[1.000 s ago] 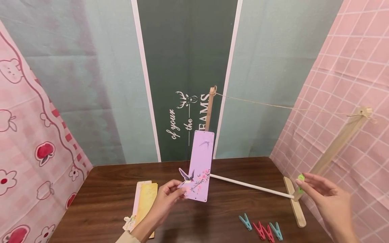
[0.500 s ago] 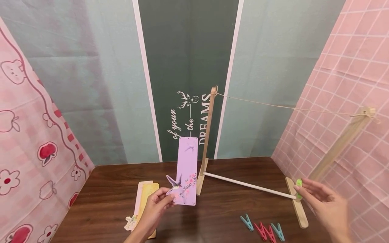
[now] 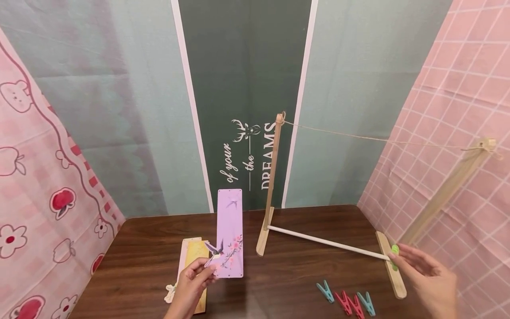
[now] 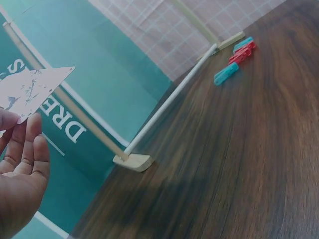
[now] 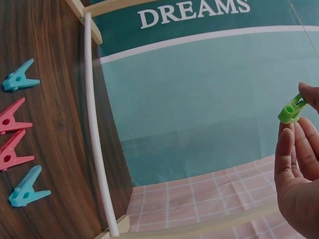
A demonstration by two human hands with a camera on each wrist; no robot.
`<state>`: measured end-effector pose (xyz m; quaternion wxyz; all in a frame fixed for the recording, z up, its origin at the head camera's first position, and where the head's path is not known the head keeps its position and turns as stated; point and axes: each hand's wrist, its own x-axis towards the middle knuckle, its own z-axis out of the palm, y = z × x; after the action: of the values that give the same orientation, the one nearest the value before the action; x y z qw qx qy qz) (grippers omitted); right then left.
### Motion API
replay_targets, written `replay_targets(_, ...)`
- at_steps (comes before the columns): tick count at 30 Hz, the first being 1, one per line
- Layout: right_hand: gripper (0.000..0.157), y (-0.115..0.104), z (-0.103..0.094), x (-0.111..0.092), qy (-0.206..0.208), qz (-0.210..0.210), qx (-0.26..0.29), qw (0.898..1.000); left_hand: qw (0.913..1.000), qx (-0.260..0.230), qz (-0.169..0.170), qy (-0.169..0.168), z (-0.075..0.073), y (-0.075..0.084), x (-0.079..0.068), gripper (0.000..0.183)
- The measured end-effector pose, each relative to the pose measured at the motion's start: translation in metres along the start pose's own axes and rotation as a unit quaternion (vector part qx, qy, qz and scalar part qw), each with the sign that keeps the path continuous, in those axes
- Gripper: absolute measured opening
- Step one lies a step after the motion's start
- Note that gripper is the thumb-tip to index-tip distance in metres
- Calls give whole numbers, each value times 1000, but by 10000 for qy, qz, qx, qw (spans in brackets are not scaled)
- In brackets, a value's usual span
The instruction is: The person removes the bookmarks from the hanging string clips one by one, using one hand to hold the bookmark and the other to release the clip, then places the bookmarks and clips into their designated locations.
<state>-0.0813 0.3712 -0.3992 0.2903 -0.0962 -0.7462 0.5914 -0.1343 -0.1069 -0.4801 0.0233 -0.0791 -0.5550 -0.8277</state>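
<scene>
My left hand (image 3: pixel 190 285) pinches a purple card (image 3: pixel 229 217) by its lower left corner. The card stands upright above the table, printed with swallows and pink blossoms; a bird shape juts past its left edge. In the left wrist view, fingers and thumb grip the pale card (image 4: pixel 42 87) at its edge. On the right, my right hand (image 3: pixel 428 277) pinches a green clothespin (image 3: pixel 395 257) between thumb and fingers, in front of the stand's right foot. The right wrist view shows that clothespin (image 5: pixel 291 110) at the fingertips.
A wooden stand with a left post (image 3: pixel 272 177), a right post (image 3: pixel 446 190) and a white bottom rod (image 3: pixel 326 242) carries a twine line (image 3: pixel 350 136). Loose blue and red clothespins (image 3: pixel 344 303) lie at the front. Yellow and pink cards (image 3: pixel 195 261) lie partly behind my left hand.
My left hand has carried the purple card left and down, away from the stand's left post, and the card is more upright. My right hand, still holding the green clothespin, has sunk slightly.
</scene>
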Motion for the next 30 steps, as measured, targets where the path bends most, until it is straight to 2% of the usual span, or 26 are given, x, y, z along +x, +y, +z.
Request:
replay_targets(5, 31, 7, 0, -1, 216, 53, 322, 9992, 9999, -89, 52, 32, -13, -1, -6, 14)
replay_targets(11, 32, 14, -1, -7, 282, 695, 477, 9960, 9995, -163, -137, 219, -28, -2, -14, 25)
replay_targets(18, 32, 26, 1, -8, 288, 932, 665, 9930, 9981, -155, -357, 470, -38, -2, -19, 23)
replay_targets(22, 33, 36, -2, -9, 240, 1270, 532, 9902, 9972, -203, -429, 573, -45, -3, -23, 23)
replay_targets(26, 36, 47, -6, -12, 387, 1584, 321, 9861, 9975, -274, -307, 571, -55, -5, -26, 25)
replay_targets(28, 34, 55, -8, -13, 424, 1714, 436, 9833, 9975, -289, -222, 612, -59, -7, -27, 25)
replay_targets(30, 31, 66, -14, -14, 274, 1710, 654, 9827, 9971, -279, -185, 683, -62, -8, -28, 25)
